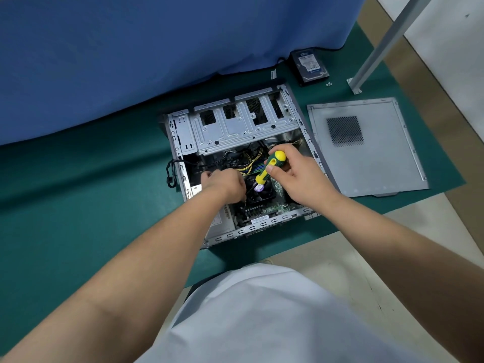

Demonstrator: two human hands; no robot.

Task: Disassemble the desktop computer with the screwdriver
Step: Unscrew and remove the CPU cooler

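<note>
An open desktop computer case (230,129) lies on its side on a green mat, its motherboard and black CPU fan (260,196) exposed. My right hand (298,174) grips the yellow-and-green screwdriver (269,166) by its handle, the shaft angled down toward the fan. My left hand (225,183) reaches inside the case just left of the fan with fingers curled down; whether it holds anything is hidden. Yellow and black cables (251,158) run behind the hands.
The removed side panel (366,150) lies flat to the right of the case. A hard drive (310,65) and small screws (329,84) sit at the back right near a metal post (377,48). A blue cloth (131,48) hangs behind. The green mat (78,192) covers the table.
</note>
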